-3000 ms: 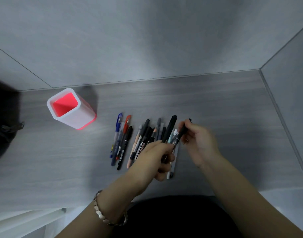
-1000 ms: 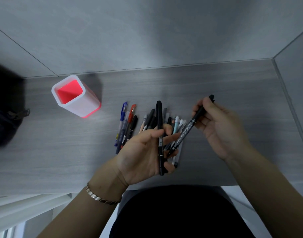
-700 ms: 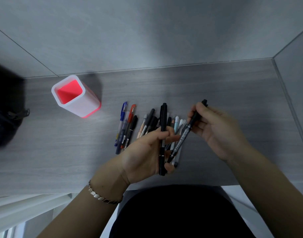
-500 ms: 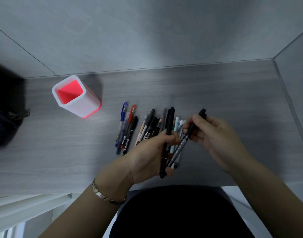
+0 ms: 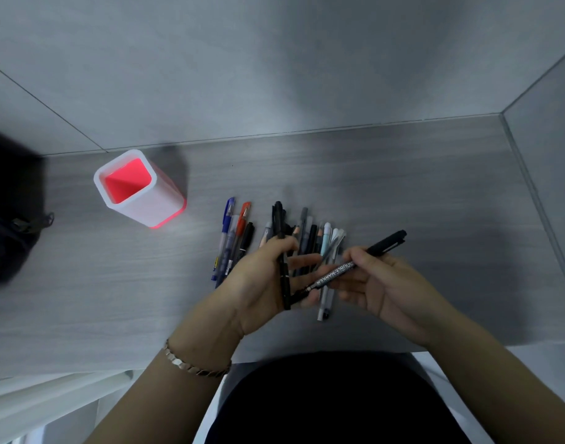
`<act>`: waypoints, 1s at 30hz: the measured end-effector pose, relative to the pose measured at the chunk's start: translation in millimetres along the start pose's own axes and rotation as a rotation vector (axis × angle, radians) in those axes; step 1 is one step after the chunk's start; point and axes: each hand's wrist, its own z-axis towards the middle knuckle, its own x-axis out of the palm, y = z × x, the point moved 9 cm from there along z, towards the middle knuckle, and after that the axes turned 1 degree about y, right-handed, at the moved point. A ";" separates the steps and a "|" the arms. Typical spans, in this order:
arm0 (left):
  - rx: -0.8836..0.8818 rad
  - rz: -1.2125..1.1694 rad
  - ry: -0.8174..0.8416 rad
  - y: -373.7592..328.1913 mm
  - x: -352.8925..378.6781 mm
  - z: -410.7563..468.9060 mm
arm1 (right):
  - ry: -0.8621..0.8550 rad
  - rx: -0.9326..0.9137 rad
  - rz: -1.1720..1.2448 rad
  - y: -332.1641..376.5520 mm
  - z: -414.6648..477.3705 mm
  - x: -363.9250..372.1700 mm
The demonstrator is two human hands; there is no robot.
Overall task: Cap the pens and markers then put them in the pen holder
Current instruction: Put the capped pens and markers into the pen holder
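Observation:
My left hand (image 5: 261,283) grips a black marker (image 5: 280,232) that stands almost upright, its top near the pile. My right hand (image 5: 390,286) pinches a second black marker (image 5: 338,272) printed with white letters; it slants from upper right to lower left, and its lower end points into my left palm. A row of several pens and markers (image 5: 310,241) lies on the grey table under both hands, with blue and red pens (image 5: 233,232) at its left. The white pen holder (image 5: 165,203) with a red inside stands to the far left, nothing visible in it.
A black bag (image 5: 8,225) sits at the left edge of the table. Grey walls close the table (image 5: 435,187) at the back and on the right. The table's front edge runs just below my wrists.
My right hand has tilted the lettered marker flatter and brought its lower end to my left palm. My left hand has shifted slightly left with its upright marker.

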 end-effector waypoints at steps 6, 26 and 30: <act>0.016 0.017 0.015 -7.8 -1.2 -3.4 | -0.007 0.035 0.256 -23.0 6.3 -6.0; 0.563 0.401 -0.197 -22.7 -21.2 -32.4 | -0.095 -0.382 0.090 7.5 -15.0 -5.6; 0.567 0.406 -0.197 -18.3 -24.8 -33.7 | -0.090 -0.393 0.052 4.4 -17.1 -1.5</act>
